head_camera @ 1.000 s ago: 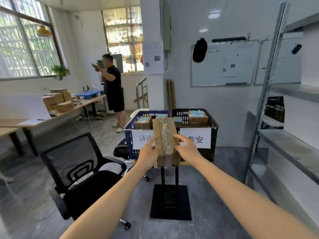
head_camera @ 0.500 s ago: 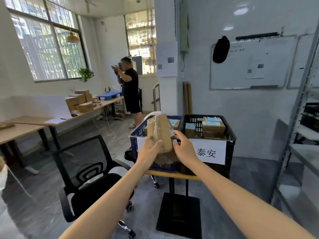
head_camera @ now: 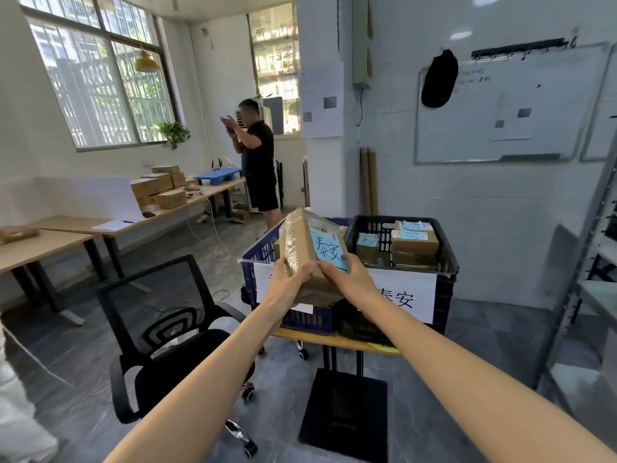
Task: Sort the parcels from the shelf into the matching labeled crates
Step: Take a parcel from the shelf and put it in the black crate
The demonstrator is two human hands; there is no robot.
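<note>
hidden: nearly all of the white sheet on the front of the blue crate, behind the left hand and the parcel; no characters readable there. inside of the blue crate mostly blocked by the parcel too.

partly covered: first character on the second white sheet, on the black crate, crossed by the right wrist; 安 after it clear.

cut off: metal shelf at the right frame edge, only a post and shelf ends in view; both forearms running out of the bottom edge.

hard to make out: writing on the small blue stickers of the boxed parcels in the black crate; marks on the whiteboard.

parcel: brown carton under clear tape, held in the air in front of the blue crate, near end low, far end tilted up and away; blue sticker on the upper face, handwritten 泰安.

left fingers: clamped on the taped left side at the near end, thumb on top, remaining fingertips under the box and out of sight.

right hand: clamped on the near right corner, thumb at the sticker's lower edge, other fingers up the right side. hands almost meeting at the near end.

around: small worktop under both crates; black mesh chair to the left; person in black standing far back by the window.
</note>
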